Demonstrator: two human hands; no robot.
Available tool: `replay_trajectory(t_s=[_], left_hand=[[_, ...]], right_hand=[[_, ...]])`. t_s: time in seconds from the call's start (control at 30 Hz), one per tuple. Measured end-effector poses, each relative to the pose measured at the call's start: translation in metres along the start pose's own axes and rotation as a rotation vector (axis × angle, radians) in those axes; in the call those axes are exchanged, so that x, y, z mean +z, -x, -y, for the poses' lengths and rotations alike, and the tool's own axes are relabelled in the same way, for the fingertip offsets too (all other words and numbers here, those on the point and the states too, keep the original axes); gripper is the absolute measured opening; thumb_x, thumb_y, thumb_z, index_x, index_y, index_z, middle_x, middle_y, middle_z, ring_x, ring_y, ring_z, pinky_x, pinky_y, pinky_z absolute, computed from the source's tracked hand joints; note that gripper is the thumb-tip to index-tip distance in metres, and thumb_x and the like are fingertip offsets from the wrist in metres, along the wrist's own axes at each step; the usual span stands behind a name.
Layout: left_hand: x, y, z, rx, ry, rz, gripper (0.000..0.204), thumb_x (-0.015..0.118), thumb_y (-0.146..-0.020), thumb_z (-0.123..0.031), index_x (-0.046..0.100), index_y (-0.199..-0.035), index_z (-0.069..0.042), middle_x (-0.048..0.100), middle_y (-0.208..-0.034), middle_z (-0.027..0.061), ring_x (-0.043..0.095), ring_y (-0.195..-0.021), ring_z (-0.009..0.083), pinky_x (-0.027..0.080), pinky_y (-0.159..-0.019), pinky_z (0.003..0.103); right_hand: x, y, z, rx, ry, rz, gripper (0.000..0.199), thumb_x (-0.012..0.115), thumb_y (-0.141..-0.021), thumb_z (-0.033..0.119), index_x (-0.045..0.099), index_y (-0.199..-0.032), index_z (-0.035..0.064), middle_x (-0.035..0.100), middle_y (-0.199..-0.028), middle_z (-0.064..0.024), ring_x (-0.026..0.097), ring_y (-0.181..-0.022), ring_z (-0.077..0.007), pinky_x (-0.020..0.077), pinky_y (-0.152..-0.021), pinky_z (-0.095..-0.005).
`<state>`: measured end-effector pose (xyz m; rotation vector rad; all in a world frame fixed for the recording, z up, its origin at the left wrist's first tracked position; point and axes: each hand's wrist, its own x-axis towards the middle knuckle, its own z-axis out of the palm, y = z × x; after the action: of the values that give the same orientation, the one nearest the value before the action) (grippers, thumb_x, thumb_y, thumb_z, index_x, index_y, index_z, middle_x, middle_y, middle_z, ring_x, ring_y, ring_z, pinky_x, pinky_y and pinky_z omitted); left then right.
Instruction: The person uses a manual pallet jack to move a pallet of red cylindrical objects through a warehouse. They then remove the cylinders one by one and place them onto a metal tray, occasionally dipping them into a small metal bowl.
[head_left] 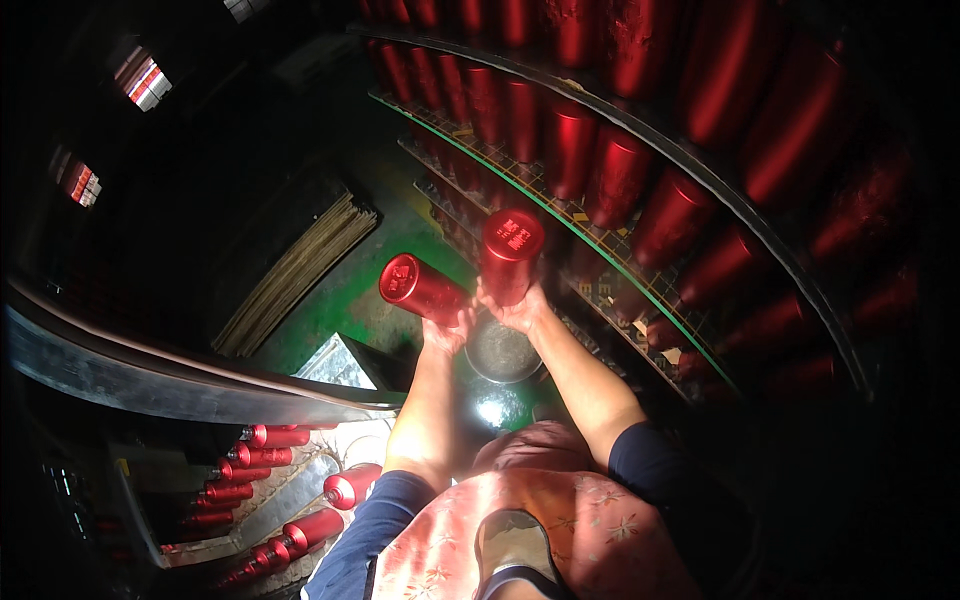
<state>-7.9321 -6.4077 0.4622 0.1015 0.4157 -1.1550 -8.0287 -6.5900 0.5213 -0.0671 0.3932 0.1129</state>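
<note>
I hold two shiny red cylindrical bottles out in front of me, one in each hand. My left hand [450, 332] is wrapped round the lower part of a red bottle [432, 293] that tilts to the left, its round end with pale marks facing up. Close beside it, my right hand [518, 308] grips another red bottle [511, 262], which stands more upright with its marked round end on top. Palms and fingers partly hide the lower ends of both bottles. The two hands are nearly touching.
Curved-looking rack shelves [560, 215] on the right carry rows of similar red cylinders [615, 175]. At lower left, more red bottles [310, 528] lie along a machine behind a metal rail [150, 385]. A stack of flat sheets [295, 270] and a round grey surface [503, 352] sit lower.
</note>
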Motion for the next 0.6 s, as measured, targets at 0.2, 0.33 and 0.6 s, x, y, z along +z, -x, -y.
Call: replay_trajectory(t_s=[0.2,0.33,0.6], left_hand=[[-0.004,-0.007,-0.008,0.064,-0.048,-0.057,0.077,0.048,-0.088,-0.068,0.055,-0.131,-0.005,0.063,-0.119,0.0235,0.066,-0.089,0.0399,0.064,-0.063,0.034],[0.019,-0.007,0.006,0.225,-0.204,-0.203,0.074,0.052,-0.087,-0.069,0.058,-0.128,-0.007,0.064,-0.116,0.0215,0.066,-0.091,0.0399,0.064,-0.066,0.035],[0.031,-0.006,-0.011,0.095,-0.063,-0.082,0.069,0.062,-0.082,-0.062,0.062,-0.118,-0.003,0.063,-0.110,0.0269,0.063,-0.092,0.0413,0.063,-0.061,0.036]], right_hand=[[0.016,0.000,-0.001,-0.042,0.004,-0.061,0.075,0.048,-0.087,0.071,0.064,-0.115,0.0036,0.069,-0.102,-0.0174,0.069,-0.088,-0.0314,0.0613,-0.074,-0.0425],[0.018,0.003,0.005,-0.066,0.030,-0.050,0.072,0.047,-0.089,0.070,0.064,-0.117,0.0055,0.069,-0.105,-0.0171,0.069,-0.090,-0.0310,0.0598,-0.080,-0.0434],[0.020,0.014,0.019,-0.062,0.018,-0.056,0.063,0.043,-0.092,0.064,0.065,-0.113,0.0084,0.071,-0.104,-0.0122,0.069,-0.090,-0.0288,0.0604,-0.069,-0.0412]])
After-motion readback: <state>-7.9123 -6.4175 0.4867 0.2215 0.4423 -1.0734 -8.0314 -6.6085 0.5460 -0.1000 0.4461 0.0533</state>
